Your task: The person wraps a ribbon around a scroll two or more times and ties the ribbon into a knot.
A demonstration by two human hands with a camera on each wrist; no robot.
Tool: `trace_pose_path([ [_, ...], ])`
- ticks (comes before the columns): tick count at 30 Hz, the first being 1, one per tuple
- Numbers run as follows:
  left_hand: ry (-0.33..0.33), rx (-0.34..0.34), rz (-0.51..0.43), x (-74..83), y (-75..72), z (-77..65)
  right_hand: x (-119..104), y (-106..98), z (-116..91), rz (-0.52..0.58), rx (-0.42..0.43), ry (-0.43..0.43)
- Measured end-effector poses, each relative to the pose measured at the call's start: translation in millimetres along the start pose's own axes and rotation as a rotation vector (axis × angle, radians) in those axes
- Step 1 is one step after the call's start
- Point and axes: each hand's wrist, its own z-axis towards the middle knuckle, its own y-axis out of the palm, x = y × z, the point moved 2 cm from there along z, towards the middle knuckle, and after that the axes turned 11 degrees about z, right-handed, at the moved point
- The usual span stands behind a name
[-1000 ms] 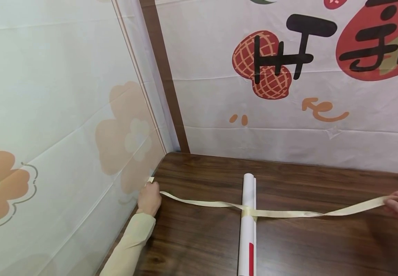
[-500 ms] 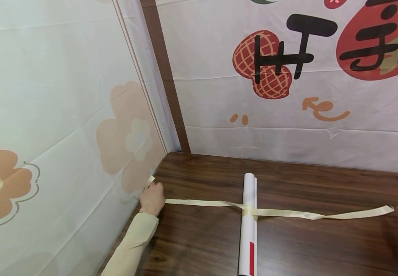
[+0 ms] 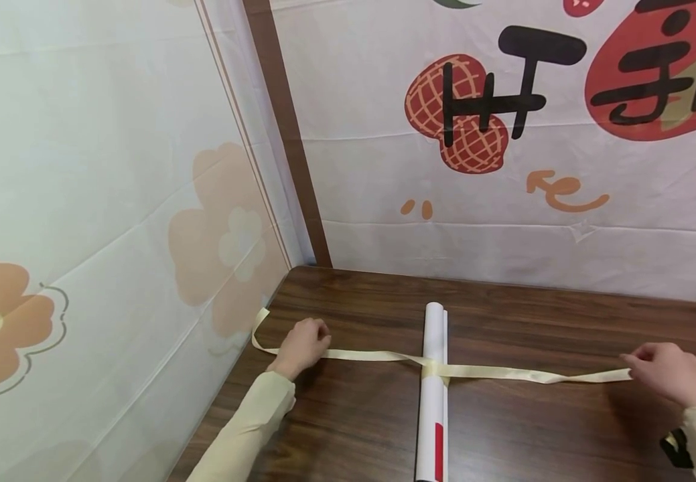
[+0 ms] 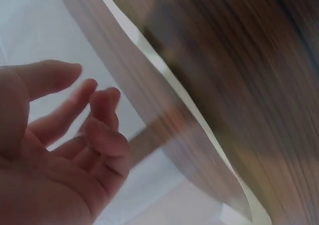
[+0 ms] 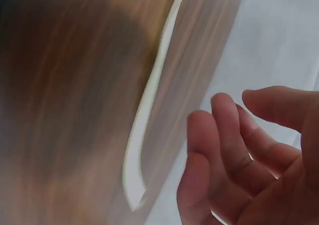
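A white roll, seemingly rolled paper point(image 3: 432, 415), with a red patch lies lengthwise on the table. Pale yellow ribbon point(image 3: 492, 372) wraps round its middle, and both tails stretch out sideways. Over the left tail hovers my left hand point(image 3: 301, 348), fingers loosely bent; the left wrist view shows that hand point(image 4: 75, 140) with nothing in it, apart from the ribbon point(image 4: 182, 95). Near the end of the right tail is my right hand point(image 3: 670, 369). Seen from the right wrist, its fingers point(image 5: 199, 130) are loosely bent and hold nothing, while the ribbon end point(image 5: 134, 185) lies beside them.
The dark wood-grain table point(image 3: 354, 428) meets a flower-printed white sheet point(image 3: 112, 201) along its left edge. A second printed sheet point(image 3: 372, 181) hangs behind the back edge. Something black point(image 3: 677, 447) sits at my right wrist.
My left hand has released the left ribbon tail and moved right, towards the roll. My right hand has let go of the other tail, which dropped, and has moved left into fuller view.
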Motion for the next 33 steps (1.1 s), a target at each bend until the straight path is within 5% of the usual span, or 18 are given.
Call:
trace_pose_path([
  [6,0.148,0.087,0.104,32.0,7.8,-4.1,-47,32,1,0.054,-0.079,-0.140],
  [9,0.211,0.098,0.048,50.2,9.3,-6.0,-69,52,-2,0.082,-0.085,-0.202],
  [18,0.349,-0.013,-0.072,106.8,15.5,-6.0,-131,105,-12,0.116,-0.080,-0.342],
  [23,0.397,-0.087,-0.158,125.2,25.5,-7.3,-155,127,-18,0.148,-0.087,-0.346],
  [33,0.449,-0.071,-0.152,143.1,41.9,-6.9,-174,156,-25,0.201,-0.080,-0.326],
])
